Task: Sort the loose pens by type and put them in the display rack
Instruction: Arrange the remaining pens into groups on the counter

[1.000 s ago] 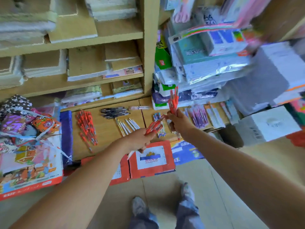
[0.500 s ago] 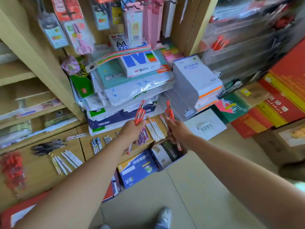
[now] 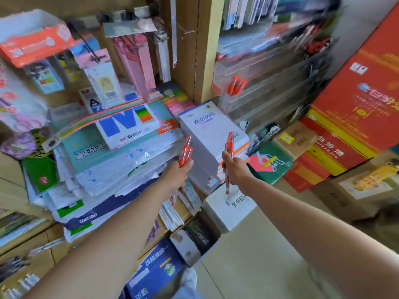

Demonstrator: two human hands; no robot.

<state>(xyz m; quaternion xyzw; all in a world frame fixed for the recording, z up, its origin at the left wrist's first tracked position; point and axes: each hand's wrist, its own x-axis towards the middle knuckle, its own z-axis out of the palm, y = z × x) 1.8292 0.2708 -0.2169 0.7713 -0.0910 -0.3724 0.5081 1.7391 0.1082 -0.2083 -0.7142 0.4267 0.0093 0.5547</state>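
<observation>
My left hand (image 3: pixel 180 172) grips a small bunch of red pens (image 3: pixel 186 150), caps pointing up. My right hand (image 3: pixel 234 169) holds another few red pens (image 3: pixel 229 145) upright, their tips sticking out below the fist. Both hands are raised in front of stacked paper packs, about level with each other and a hand's width apart. Up to the right stands a clear tiered display rack (image 3: pixel 267 83), blurred, with a few red pens (image 3: pixel 236 85) in one of its slots. More loose pens (image 3: pixel 172 210) lie on the low wooden counter below my hands.
A white paper stack (image 3: pixel 207 124) and blue-and-white paper reams (image 3: pixel 127 126) fill the shelf ahead. Hanging stationery packs (image 3: pixel 101 80) dangle above. Red cartons (image 3: pixel 354 108) lean at the right. Boxes (image 3: pixel 187 242) sit on the floor by the counter.
The view has swung right and up, from the counter of sorted pens toward the clear rack. Both hands stayed raised with their red pens and moved slightly apart.
</observation>
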